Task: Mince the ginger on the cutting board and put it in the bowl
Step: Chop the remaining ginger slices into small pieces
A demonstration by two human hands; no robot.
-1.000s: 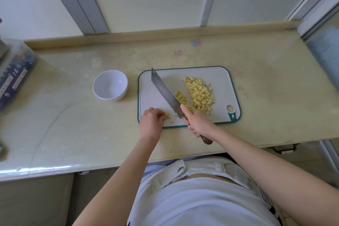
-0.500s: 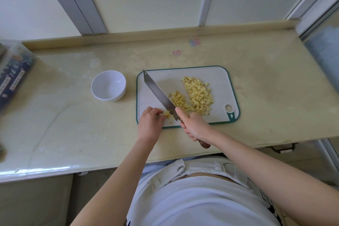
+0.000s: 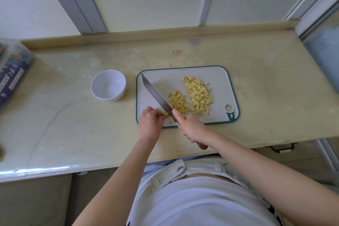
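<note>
A white cutting board (image 3: 211, 73) with a green rim lies on the counter. Two heaps of chopped ginger (image 3: 199, 95) sit on its right half. My right hand (image 3: 192, 127) grips the handle of a knife (image 3: 157, 96), whose blade slants up and left across the board. My left hand (image 3: 149, 124), fingers curled, pinches a small bit of ginger (image 3: 167, 115) at the board's near edge, right beside the blade. An empty white bowl (image 3: 108, 85) stands left of the board.
The beige counter (image 3: 275, 97) ends at a raised back ledge under a window frame. A clear box with dark blue packets (image 3: 11, 75) sits at the far left edge. My torso in white is just below the counter's front edge.
The knife blade has shifted left across the board, away from the big ginger heap, leaving a second small heap. My left hand stays on the remaining bit.
</note>
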